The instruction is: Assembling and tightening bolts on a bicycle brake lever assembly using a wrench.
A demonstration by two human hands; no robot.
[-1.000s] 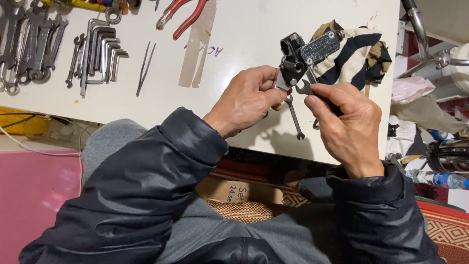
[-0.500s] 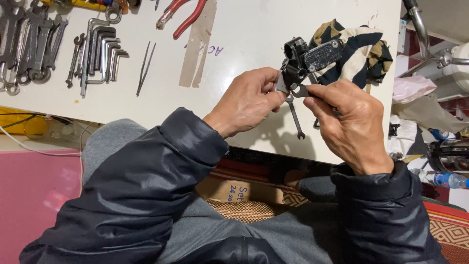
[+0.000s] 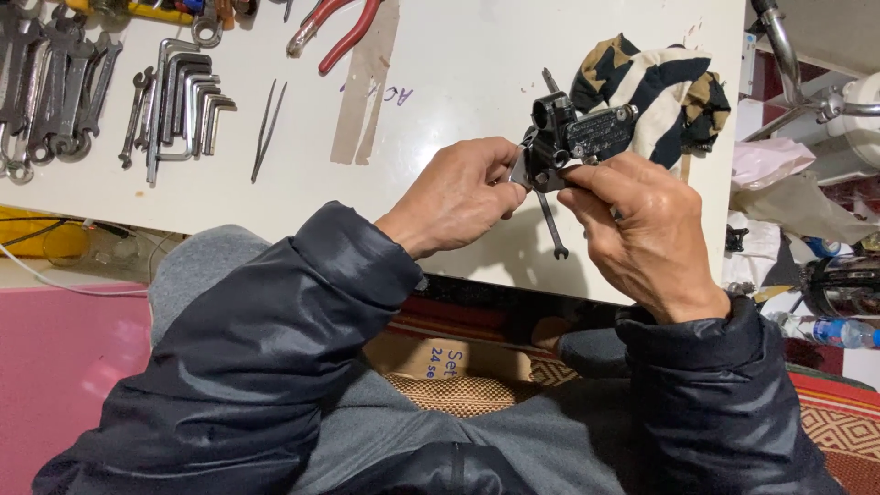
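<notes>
The black brake master cylinder (image 3: 570, 137), a small cast-metal block with a flat rectangular reservoir lid and a round clamp end, is held up in the air just above the near edge of the white table (image 3: 458, 82), between both hands. The right hand (image 3: 646, 234) is closed around its lower body from the right, thumb and fingers pinching it firmly, while the left hand (image 3: 458, 194) pinches a small flat metal piece at its left end with curled fingertips. It looks dense and rigid for its size, unlikely to flex or break, though its smooth painted faces could be slippery if oily; the blocky body under the lid seems the soundest place to grip. A slim spanner (image 3: 550, 225) lies on the table just below it, and a striped rag (image 3: 655, 92) lies behind. The table is hard and smooth; hex keys (image 3: 188, 101), wrenches (image 3: 50, 82), tweezers (image 3: 268, 128) and red-handled pliers (image 3: 335, 27) lie well apart to the left
</notes>
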